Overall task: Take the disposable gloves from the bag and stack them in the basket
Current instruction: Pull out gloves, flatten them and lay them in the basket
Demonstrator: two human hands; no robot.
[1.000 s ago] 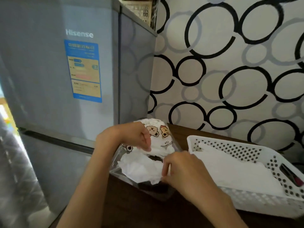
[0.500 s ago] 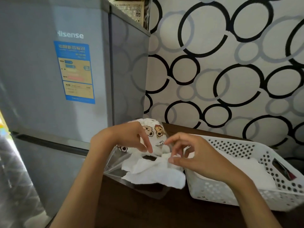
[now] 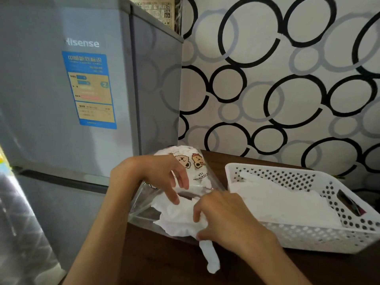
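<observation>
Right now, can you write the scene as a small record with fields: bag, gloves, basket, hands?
bag: clear bag with cartoon print, on the dark table, left of the basket
gloves in bag: crumpled white gloves at the bag mouth
basket: white perforated basket, flat white gloves already inside
left hand: left hand rests on the bag, fingers spread
right hand: right hand pinches a glove; one glove finger hangs below it
</observation>
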